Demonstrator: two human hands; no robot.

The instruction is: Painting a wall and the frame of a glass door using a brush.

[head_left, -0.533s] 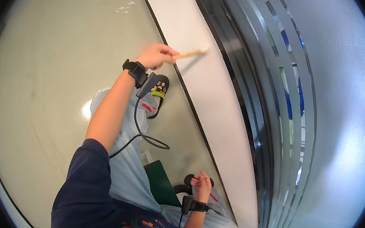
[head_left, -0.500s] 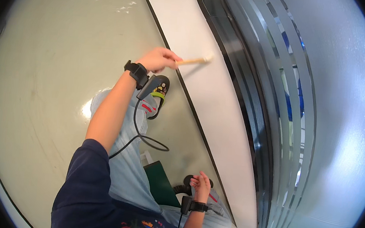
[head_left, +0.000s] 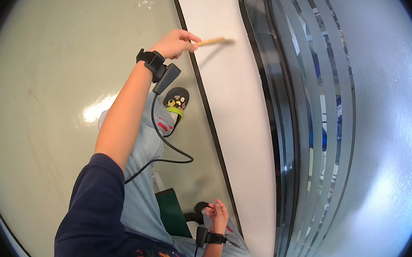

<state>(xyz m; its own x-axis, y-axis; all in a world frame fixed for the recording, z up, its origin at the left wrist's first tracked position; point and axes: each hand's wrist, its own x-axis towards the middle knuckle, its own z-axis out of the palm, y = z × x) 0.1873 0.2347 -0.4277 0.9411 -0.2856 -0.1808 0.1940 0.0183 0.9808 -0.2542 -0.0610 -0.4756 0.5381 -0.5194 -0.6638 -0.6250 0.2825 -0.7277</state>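
Noted left hand point(head_left: 175, 42) pinching slim straw-coloured brush-like tool point(head_left: 211, 42) by its hidden end. Found pale tip point(head_left: 230, 41), beyond that hand, blurred. Observed right hand point(head_left: 218, 216) loosely half-open.

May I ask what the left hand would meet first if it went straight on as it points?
Probably the white strip, led by the brush the left hand holds; whether the brush touches it now is hard to tell.
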